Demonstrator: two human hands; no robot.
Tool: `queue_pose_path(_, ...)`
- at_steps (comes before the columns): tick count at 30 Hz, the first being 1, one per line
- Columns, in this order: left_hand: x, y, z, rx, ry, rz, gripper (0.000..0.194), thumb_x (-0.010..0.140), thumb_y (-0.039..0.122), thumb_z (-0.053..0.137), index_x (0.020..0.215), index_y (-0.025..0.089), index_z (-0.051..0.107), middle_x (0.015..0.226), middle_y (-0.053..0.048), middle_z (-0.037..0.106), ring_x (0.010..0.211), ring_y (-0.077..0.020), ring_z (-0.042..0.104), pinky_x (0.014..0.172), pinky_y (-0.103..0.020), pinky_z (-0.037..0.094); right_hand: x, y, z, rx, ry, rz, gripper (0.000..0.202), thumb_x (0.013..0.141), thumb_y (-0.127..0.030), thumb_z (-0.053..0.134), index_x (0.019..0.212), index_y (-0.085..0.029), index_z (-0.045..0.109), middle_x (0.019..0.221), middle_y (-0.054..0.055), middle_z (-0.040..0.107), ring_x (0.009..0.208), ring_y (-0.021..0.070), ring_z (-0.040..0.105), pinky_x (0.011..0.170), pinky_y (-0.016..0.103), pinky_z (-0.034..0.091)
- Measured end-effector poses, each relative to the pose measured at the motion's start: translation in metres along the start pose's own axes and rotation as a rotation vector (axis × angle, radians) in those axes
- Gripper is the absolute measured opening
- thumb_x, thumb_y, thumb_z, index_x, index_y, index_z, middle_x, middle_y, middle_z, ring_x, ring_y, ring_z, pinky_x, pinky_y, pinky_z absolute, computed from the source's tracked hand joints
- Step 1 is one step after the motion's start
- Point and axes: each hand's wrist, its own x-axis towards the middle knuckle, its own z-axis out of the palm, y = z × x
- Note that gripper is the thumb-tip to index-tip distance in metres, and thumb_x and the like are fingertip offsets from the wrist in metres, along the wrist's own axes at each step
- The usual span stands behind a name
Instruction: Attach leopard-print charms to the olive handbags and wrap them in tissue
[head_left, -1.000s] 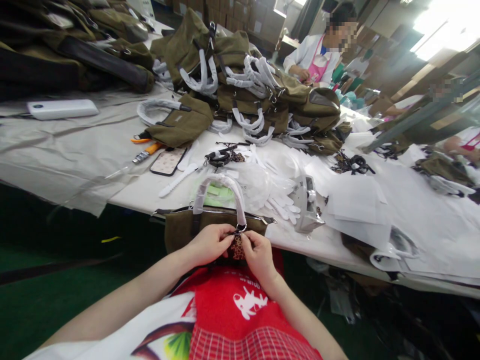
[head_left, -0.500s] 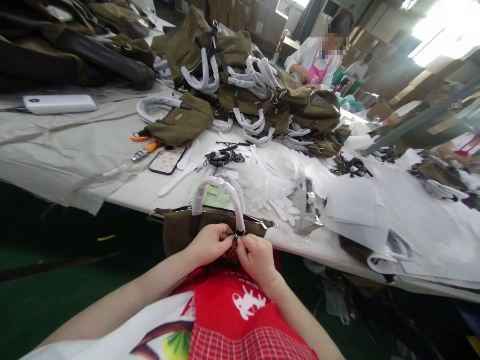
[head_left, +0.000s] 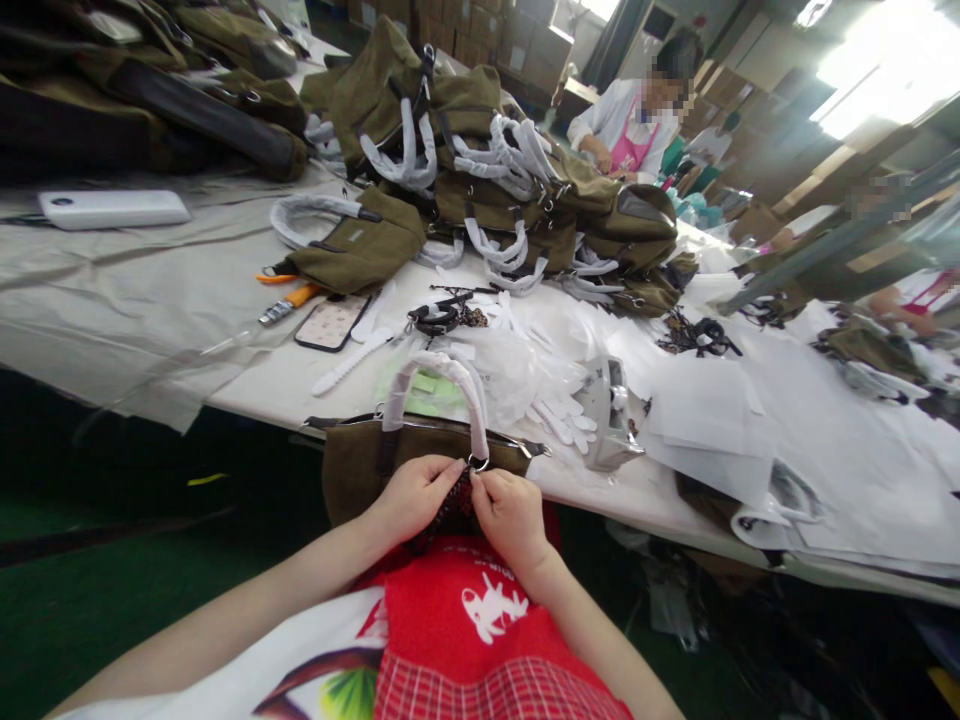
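An olive-brown handbag [head_left: 349, 468] rests against the table's front edge, its white-wrapped handle [head_left: 474, 395] upright and its zipper along the top. My left hand [head_left: 420, 492] pinches part of a dark, leopard-print piece [head_left: 459, 500] with a black stitched edge, just below the metal ring [head_left: 478, 463] at the handle's base. On the other side of that piece, my right hand [head_left: 514, 512] is closed in a pinch beside the ring. What lies between its thumb and finger is too small to make out. My hands and wrists partly cover the bag's front.
Behind the bag lie clear plastic and white strips [head_left: 555, 410], a grey metal device [head_left: 611, 415] and black straps [head_left: 439, 318]. A phone [head_left: 332, 322], an orange-handled cutter [head_left: 291, 303] and a white power bank [head_left: 114, 209] lie leftward. Piled handbags [head_left: 510, 190] fill the back; a co-worker [head_left: 630, 140] stands beyond.
My left fingers have shifted up and right towards the ring, and the leopard-print piece has turned, showing its black stitched edge. My right hand keeps its pinch almost in place.
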Motion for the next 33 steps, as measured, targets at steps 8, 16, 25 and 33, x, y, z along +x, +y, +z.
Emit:
queue_pose_path(8, 0.013, -0.008, 0.007, -0.141, 0.08, -0.094, 0.027, 0.078, 0.04, 0.061, 0.076, 0.018, 0.075, 0.084, -0.006, 0.076, 0.08, -0.0234, 0.068, 0.076, -0.03, 0.051, 0.003, 0.003, 0.006, 0.106, -0.063, 0.101, 0.037, 0.099, -0.03, 0.04, 0.074, -0.021, 0.065, 0.071, 0.005, 0.069, 0.063, 0.0166, 0.061, 0.059, 0.027, 0.033)
queue_pose_path(16, 0.012, -0.006, 0.012, 0.048, 0.117, 0.002, 0.026, 0.082, 0.035, 0.055, 0.071, 0.017, 0.07, 0.07, -0.005, 0.071, 0.066, -0.0196, 0.063, 0.063, -0.028, 0.047, 0.004, -0.002, 0.002, 0.348, -0.001, 0.264, 0.041, 0.095, -0.04, 0.046, 0.06, -0.02, 0.056, 0.057, 0.002, 0.061, 0.053, 0.0141, 0.053, 0.055, 0.027, 0.03)
queue_pose_path(25, 0.0, 0.011, 0.009, -0.158, 0.282, 0.024, 0.025, 0.086, 0.041, 0.052, 0.082, 0.018, 0.062, 0.078, -0.004, 0.069, 0.05, -0.0111, 0.053, 0.054, -0.025, 0.045, 0.014, 0.003, 0.013, 0.972, 0.058, 0.575, 0.041, 0.083, -0.05, 0.056, 0.057, -0.019, 0.051, 0.045, -0.006, 0.04, 0.043, 0.0092, 0.033, 0.044, 0.024, 0.025)
queue_pose_path(33, 0.011, 0.01, 0.004, -0.282, 0.123, -0.093, 0.023, 0.077, 0.036, 0.062, 0.088, 0.017, 0.063, 0.074, -0.003, 0.07, 0.059, -0.0146, 0.063, 0.058, -0.026, 0.051, 0.008, 0.002, 0.015, 1.118, 0.061, 0.62, 0.041, 0.079, -0.054, 0.06, 0.061, -0.018, 0.053, 0.049, -0.007, 0.038, 0.046, 0.0079, 0.029, 0.045, 0.023, 0.022)
